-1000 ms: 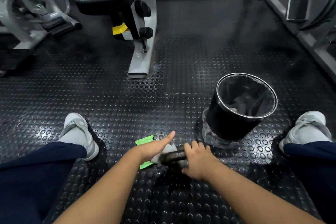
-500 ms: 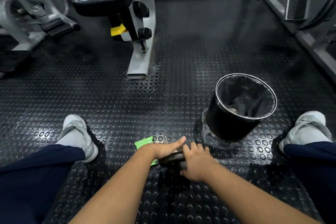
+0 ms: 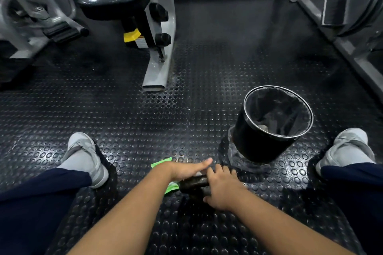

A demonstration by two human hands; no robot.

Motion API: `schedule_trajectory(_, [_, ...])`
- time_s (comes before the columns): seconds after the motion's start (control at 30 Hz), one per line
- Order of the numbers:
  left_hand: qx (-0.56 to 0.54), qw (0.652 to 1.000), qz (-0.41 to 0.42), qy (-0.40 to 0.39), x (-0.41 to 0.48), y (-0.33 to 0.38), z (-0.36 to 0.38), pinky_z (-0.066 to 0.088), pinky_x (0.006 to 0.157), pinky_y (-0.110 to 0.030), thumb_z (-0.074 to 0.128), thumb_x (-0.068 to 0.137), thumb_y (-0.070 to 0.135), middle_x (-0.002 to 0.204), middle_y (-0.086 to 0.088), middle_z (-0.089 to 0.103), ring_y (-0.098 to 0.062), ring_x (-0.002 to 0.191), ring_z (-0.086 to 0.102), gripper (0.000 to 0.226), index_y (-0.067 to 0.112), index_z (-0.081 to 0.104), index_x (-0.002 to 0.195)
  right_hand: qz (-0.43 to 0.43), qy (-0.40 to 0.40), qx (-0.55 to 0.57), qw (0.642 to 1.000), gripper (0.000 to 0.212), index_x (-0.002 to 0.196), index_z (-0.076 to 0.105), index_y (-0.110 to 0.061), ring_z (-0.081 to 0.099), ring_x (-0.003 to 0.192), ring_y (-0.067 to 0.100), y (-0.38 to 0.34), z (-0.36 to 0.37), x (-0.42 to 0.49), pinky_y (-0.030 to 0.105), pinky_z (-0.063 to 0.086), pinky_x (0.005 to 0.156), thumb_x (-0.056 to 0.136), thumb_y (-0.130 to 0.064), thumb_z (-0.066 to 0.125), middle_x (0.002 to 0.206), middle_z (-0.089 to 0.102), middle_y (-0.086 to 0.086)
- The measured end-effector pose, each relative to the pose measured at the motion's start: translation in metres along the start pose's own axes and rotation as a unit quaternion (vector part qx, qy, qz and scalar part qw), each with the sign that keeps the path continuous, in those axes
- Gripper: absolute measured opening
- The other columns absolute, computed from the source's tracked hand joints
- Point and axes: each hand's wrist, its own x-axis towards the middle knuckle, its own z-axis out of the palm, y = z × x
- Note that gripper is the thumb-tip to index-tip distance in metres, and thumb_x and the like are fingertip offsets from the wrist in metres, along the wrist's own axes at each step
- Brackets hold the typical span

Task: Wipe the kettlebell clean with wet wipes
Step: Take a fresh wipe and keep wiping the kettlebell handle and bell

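I count one kettlebell [image 3: 193,182], two hands, my left hand [image 3: 186,171] and my right hand [image 3: 223,190], one green wipe pack [image 3: 172,187], one black bin [image 3: 259,143], two grey shoes [image 3: 85,157] [image 3: 348,147], three gym machines [image 3: 31,16] [image 3: 157,27] [image 3: 352,6].

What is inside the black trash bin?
The trash bin holds a dark liner and pale crumpled pieces at the bottom, possibly wipes. Its near wall hides the remaining floor.

The floor [image 3: 145,130] is covered in studded black rubber with a slight sheen. The kettlebell [image 3: 193,182] is seen as dark, dull, rough metal. The bin [image 3: 255,143] is finished in glossy black, rimmed in bright metal.
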Motion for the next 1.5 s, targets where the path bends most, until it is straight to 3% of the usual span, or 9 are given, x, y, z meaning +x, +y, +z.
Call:
schedule_trajectory(0.27, [0.014, 1.000, 0.011, -0.010, 0.008, -0.010, -0.004, 0.028, 0.117, -0.047, 0.021, 0.053, 0.113, 0.118, -0.005, 0.076, -0.023, 0.124, 0.064, 0.113, 0.033, 0.080, 0.107, -0.004, 0.002, -0.006, 1.000, 0.087, 0.152, 0.026, -0.017, 0.034, 0.140, 0.036, 0.001, 0.001, 0.000, 0.059, 0.024, 0.121, 0.087, -0.055, 0.068, 0.150, 0.035, 0.013])
schedule_trajectory(0.5, [0.057, 0.995, -0.004, 0.079, -0.044, -0.004, -0.019, 0.020, 0.124, -0.048, 0.031, 0.075, 0.099, 0.168, -0.005, 0.028, -0.027, 0.154, 0.027, 0.113, 0.022, 0.042, 0.156, -0.012, 0.022, 0.020, 0.999, 0.075, 0.142, 0.035, -0.022, 0.040, 0.132, 0.032, 0.001, 0.003, -0.002, 0.055, 0.029, 0.118, 0.084, -0.053, 0.069, 0.139, 0.042, 0.008])
schedule_trajectory(0.6, [0.157, 0.979, 0.031, 0.123, -0.057, -0.020, -0.026, 0.047, 0.100, -0.035, 0.047, 0.084, 0.087, 0.137, -0.004, 0.062, -0.022, 0.120, 0.060, 0.086, 0.014, 0.066, 0.125, -0.011, 0.032, 0.041, 0.999, 0.071, 0.140, 0.039, -0.022, 0.039, 0.134, 0.031, 0.005, 0.005, -0.002, 0.055, 0.024, 0.121, 0.084, -0.057, 0.066, 0.138, 0.043, 0.007])
schedule_trajectory(0.7, [0.181, 0.967, 0.083, 0.161, -0.071, -0.033, -0.032, 0.039, 0.058, -0.026, 0.068, 0.091, 0.060, 0.082, 0.008, 0.060, -0.009, 0.067, 0.054, 0.043, 0.018, 0.062, 0.088, -0.002, 0.089, 0.123, 0.988, 0.080, 0.151, 0.037, -0.018, 0.023, 0.150, 0.030, 0.002, 0.009, -0.005, 0.050, 0.012, 0.127, 0.087, -0.063, 0.057, 0.155, 0.036, 0.006])
schedule_trajectory(0.83, [0.085, 0.961, 0.128, 0.228, -0.079, -0.029, -0.018, 0.057, 0.060, -0.032, 0.062, 0.102, 0.041, 0.084, 0.002, 0.065, -0.010, 0.060, 0.070, 0.026, 0.016, 0.059, 0.097, 0.032, 0.227, 0.431, 0.873, 0.052, 0.118, 0.066, -0.033, 0.051, 0.124, 0.006, -0.032, 0.010, -0.040, 0.009, 0.041, 0.099, 0.088, -0.073, 0.052, 0.128, 0.057, -0.016])
schedule_trajectory(1.0, [0.133, 0.961, 0.173, 0.172, -0.085, -0.002, 0.012, 0.053, 0.082, -0.040, 0.053, 0.103, 0.036, 0.099, 0.001, 0.067, -0.020, 0.091, 0.065, 0.023, 0.016, 0.062, 0.105, 0.060, 0.013, 0.801, 0.595, 0.053, 0.117, 0.070, -0.020, 0.074, 0.107, 0.025, -0.056, -0.014, -0.054, 0.044, 0.056, 0.101, 0.099, -0.064, 0.046, 0.113, 0.078, 0.007])
schedule_trajectory(1.27, [0.241, 0.943, 0.190, 0.131, -0.095, 0.008, 0.029, 0.045, 0.072, -0.036, 0.053, 0.103, 0.050, 0.100, 0.001, 0.059, -0.017, 0.082, 0.057, 0.029, 0.024, 0.053, 0.091, 0.069, -0.016, 0.866, 0.495, 0.061, 0.128, 0.068, -0.004, 0.069, 0.119, 0.032, -0.041, -0.014, -0.060, 0.046, 0.047, 0.113, 0.099, -0.056, 0.056, 0.122, 0.073, 0.018])
schedule_trajectory(1.4, [0.154, 0.942, 0.239, 0.180, -0.092, -0.002, 0.020, 0.051, 0.064, -0.032, 0.063, 0.099, 0.046, 0.089, 0.005, 0.074, -0.011, 0.069, 0.064, 0.022, 0.026, 0.071, 0.101, 0.066, -0.032, 0.882, 0.466, 0.052, 0.126, 0.070, -0.009, 0.068, 0.119, 0.034, -0.041, -0.017, -0.068, 0.046, 0.049, 0.109, 0.101, -0.052, 0.054, 0.124, 0.072, 0.020])
schedule_trajectory(1.5, [0.033, 0.946, 0.251, 0.200, -0.080, -0.011, 0.013, 0.062, 0.083, -0.047, 0.070, 0.097, 0.033, 0.095, -0.002, 0.078, -0.026, 0.087, 0.075, 0.012, 0.023, 0.075, 0.100, 0.067, -0.028, 0.893, 0.444, 0.048, 0.132, 0.065, -0.010, 0.067, 0.121, 0.032, -0.038, -0.013, -0.067, 0.045, 0.054, 0.099, 0.100, -0.046, 0.059, 0.126, 0.072, 0.018])
